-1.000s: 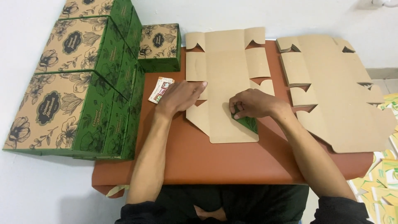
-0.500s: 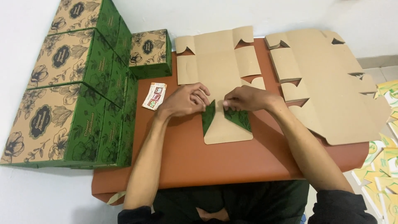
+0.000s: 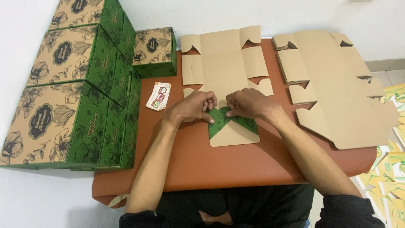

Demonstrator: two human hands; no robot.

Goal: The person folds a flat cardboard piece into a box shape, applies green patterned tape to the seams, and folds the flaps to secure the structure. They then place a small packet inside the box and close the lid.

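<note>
A flat brown cardboard box blank [image 3: 225, 69] lies on the reddish-brown table [image 3: 236, 164] in front of me. Its near end is folded: two green printed flaps [image 3: 230, 120] are turned inward over the bottom panel. My left hand [image 3: 194, 106] pinches the left green flap at its inner tip. My right hand [image 3: 249, 103] presses the right green flap, fingertips almost touching the left hand. Both hands rest on the blank.
A stack of flat brown blanks [image 3: 337, 84] lies to the right. Several assembled green and brown floral boxes [image 3: 71, 93] are piled at the left, one smaller box [image 3: 154, 50] behind. A small stack of printed cards [image 3: 159, 96] lies near my left hand. Printed sheets [image 3: 390, 169] lie on the floor at right.
The two side flaps, flat a second ago, have been folded inward with green sides up. Both hands have come together at the middle of the blank.
</note>
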